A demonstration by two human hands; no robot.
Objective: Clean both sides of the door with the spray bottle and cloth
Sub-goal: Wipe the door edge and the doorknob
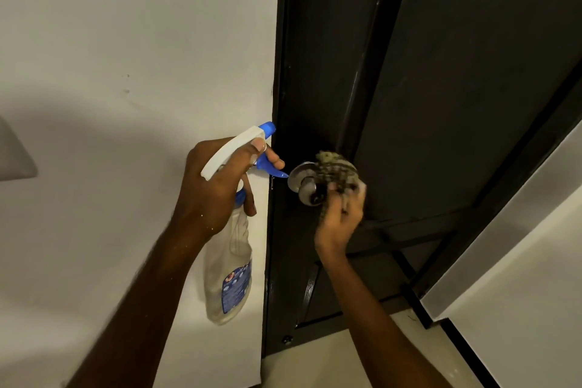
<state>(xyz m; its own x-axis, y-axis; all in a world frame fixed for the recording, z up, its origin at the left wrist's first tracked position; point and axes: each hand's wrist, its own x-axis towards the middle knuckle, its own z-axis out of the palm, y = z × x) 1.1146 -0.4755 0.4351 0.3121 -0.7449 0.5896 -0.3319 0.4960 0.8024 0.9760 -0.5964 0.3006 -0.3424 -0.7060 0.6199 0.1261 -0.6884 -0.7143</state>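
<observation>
A person's right hand [341, 217] presses one bunched, mottled greenish cloth [335, 167] against the single round metal knob [307, 187] of a dark, near-black panelled door [441, 104]; the fingers are curled around the cloth, though motion blur hides the detail. To the left, the left hand [214, 186] grips one spray bottle [231, 277] by its neck, forefinger on the blue trigger and blue nozzle pointing toward the door's edge. The translucent bottle has a white head and blue label and hangs in front of the white wall [126, 41]. Pale floor [362, 356] shows at the door's foot.
</observation>
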